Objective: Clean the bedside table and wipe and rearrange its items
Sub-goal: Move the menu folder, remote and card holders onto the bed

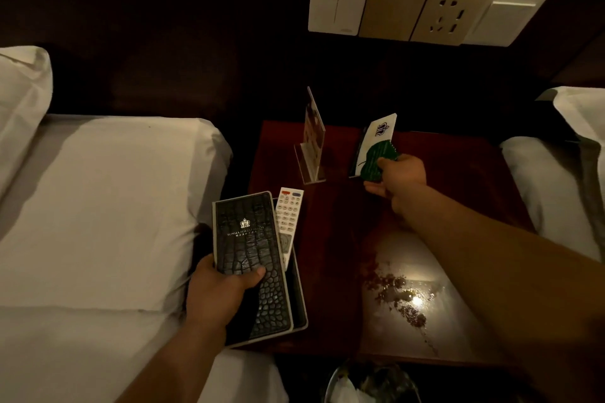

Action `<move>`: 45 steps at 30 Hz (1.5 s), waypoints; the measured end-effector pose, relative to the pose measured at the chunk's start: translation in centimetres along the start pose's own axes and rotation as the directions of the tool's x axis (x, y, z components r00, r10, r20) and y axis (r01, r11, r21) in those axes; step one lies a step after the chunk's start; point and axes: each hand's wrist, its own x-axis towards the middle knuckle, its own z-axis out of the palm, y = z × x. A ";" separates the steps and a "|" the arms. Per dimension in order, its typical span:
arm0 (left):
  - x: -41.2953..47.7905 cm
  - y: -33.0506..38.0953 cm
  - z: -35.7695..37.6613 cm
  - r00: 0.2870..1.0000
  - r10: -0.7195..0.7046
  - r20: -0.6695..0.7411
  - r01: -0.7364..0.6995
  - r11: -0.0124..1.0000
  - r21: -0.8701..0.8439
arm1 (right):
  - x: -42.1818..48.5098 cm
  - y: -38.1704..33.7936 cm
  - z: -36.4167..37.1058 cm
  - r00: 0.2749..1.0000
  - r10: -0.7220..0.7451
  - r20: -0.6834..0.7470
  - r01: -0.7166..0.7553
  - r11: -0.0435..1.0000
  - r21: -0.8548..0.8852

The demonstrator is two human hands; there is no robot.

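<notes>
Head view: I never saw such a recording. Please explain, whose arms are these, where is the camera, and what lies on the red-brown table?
No machine here: a person wears the camera on the head, looking down at their own hands. The left hand grips a black hotel folder above a tray, beside a white remote control. The right hand holds a green leaf-shaped card. On the bedside table stands a clear sign holder, and a crumbly spill lies near its front.

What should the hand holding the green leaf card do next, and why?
Probably lift the green leaf card off the table and set it aside. The right hand pinches it, the left hand holds the black folder, and a crumbly spill near the table's front needs wiping.
</notes>
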 end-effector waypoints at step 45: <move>-16.8 -5.7 -9.3 0.993 -0.011 -0.113 -0.064 0.770 -0.635 | -21.4 6.1 -7.2 0.800 -0.257 0.543 0.248 0.964 0.091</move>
